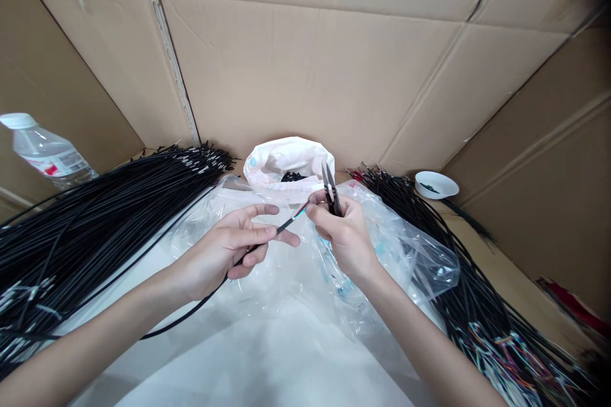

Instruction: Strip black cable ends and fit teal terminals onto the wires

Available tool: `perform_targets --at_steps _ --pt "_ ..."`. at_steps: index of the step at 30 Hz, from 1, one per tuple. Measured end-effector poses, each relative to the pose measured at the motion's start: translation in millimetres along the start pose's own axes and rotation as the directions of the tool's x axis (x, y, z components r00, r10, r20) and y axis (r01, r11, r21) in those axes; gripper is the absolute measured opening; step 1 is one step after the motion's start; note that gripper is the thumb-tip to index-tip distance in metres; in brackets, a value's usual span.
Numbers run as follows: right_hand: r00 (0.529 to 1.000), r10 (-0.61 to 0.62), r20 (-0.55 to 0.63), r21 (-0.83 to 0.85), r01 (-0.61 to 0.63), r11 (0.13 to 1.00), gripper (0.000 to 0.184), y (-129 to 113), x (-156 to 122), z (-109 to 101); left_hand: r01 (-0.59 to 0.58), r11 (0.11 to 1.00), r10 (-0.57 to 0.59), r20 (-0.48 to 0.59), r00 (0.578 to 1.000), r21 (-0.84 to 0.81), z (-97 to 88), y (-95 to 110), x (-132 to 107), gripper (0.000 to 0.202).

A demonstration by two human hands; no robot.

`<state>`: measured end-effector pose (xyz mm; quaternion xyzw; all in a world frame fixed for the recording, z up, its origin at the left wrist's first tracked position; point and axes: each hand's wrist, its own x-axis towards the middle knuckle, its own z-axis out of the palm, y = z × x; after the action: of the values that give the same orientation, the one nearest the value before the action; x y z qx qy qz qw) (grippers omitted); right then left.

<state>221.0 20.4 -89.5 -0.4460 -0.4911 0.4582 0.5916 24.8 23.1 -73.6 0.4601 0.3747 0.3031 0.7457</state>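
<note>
Left grip [238, 238], a bare hand just left of the middle of the frame, is closed lightly on a black cable [285, 226], pinched between thumb and fingers, with some fingers spread away from it. Right grip [346, 229], just right of the middle, is curled around a pair of dark snips [331, 191], whose blades point up and stand slightly apart. Its thumb and forefinger meet at the far end of the thin coloured wires [301, 209] that come out of the cable. Between the two hands the cable slants up to the right; behind the left one it droops toward the lower left of the frame.

Beneath the hands, crumpled clear plastic [420, 261] lies over a white surface [267, 356] that fills the lower middle. A white bag with a rolled rim [267, 151] stands at the centre, just beyond the hands, with small black pieces [293, 177] inside. A thick bundle of black cables [109, 216] fills the left side, near a clear bottle with a white cap [52, 152]. Another bundle, with coloured wire ends [513, 353], runs down the right side, beside a small white dish [443, 183]. Cardboard walls [310, 70] take up the upper part of the frame.
</note>
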Motion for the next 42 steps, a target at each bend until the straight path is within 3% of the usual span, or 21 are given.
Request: perform_targets --at_steps 8,13,15,18,20,21,23,25,26,28,30,33,38,40,42 --pt "0.997 0.076 0.02 0.066 -0.077 0.995 0.021 2 3 0 0.021 1.0 -0.021 -0.001 1.0 -0.012 1.9 2 -3 0.04" --pt "0.985 0.093 0.142 0.2 -0.121 0.972 0.017 -2 4 -3 0.144 0.98 -0.128 0.119 0.985 -0.135 -5.3 13 -2 0.035" --pt "0.983 0.088 0.161 0.243 -0.126 0.962 0.017 -3 4 -3 0.07 0.996 -0.063 0.119 0.991 -0.063 -5.3 15 -3 0.035" --pt "0.991 0.096 0.095 0.267 -0.118 0.956 0.021 -4 3 -2 -0.199 0.962 0.195 0.037 0.98 0.185 -0.5 9 -3 0.044" --pt "0.992 0.112 0.049 0.267 -0.122 0.956 0.025 -4 3 -1 -0.336 0.863 0.375 -0.034 0.926 0.377 3.6 1 -3 0.054" --pt "0.992 0.12 0.037 0.262 -0.125 0.957 0.027 -4 3 0 -0.38 0.789 0.469 -0.073 0.88 0.482 5.1 -3 -4 0.056" --pt "0.993 0.12 0.017 0.234 -0.121 0.965 0.027 -4 2 0 -0.408 0.593 0.652 -0.116 0.749 0.694 6.8 -10 -5 0.049" --pt "0.996 0.089 -0.009 0.18 -0.085 0.98 0.026 -4 1 -1 -0.38 0.397 0.771 -0.079 0.631 0.835 6.9 -14 -6 0.035" --pt "0.998 0.06 -0.021 0.143 -0.056 0.988 0.025 -5 1 -1 -0.357 0.323 0.798 -0.049 0.6 0.877 6.6 -15 -7 0.031" --pt "0.999 -0.022 -0.035 0.063 0.024 0.998 0.023 -7 -1 -1 -0.318 0.225 0.81 0.004 0.587 0.921 5.8 -15 -10 0.029" --pt "0.994 -0.101 -0.033 -0.003 0.101 0.995 0.021 -9 -4 -1 -0.284 0.179 0.793 0.032 0.608 0.942 4.8 -13 -12 0.028" --pt "0.984 -0.178 -0.02 -0.077 0.176 0.981 0.016 -13 -7 1 -0.266 0.206 0.724 0.036 0.689 0.942 2.4 -7 -15 0.027" --pt "0.967 -0.246 0.069 -0.149 0.253 0.956 0.016 -10 -6 2 -0.294 0.448 0.495 0.04 0.868 0.844 -6.8 8 -16 0.025" --pt "0.959 -0.249 0.137 -0.183 0.271 0.945 0.015 -10 -6 0 -0.28 0.557 0.398 0.044 0.916 0.782 -11.1 13 -16 0.023" --pt "0.95 -0.219 0.221 -0.239 0.27 0.933 0.015 -12 -6 -4 -0.246 0.609 0.317 0.053 0.947 0.754 -14.5 16 -16 0.023"
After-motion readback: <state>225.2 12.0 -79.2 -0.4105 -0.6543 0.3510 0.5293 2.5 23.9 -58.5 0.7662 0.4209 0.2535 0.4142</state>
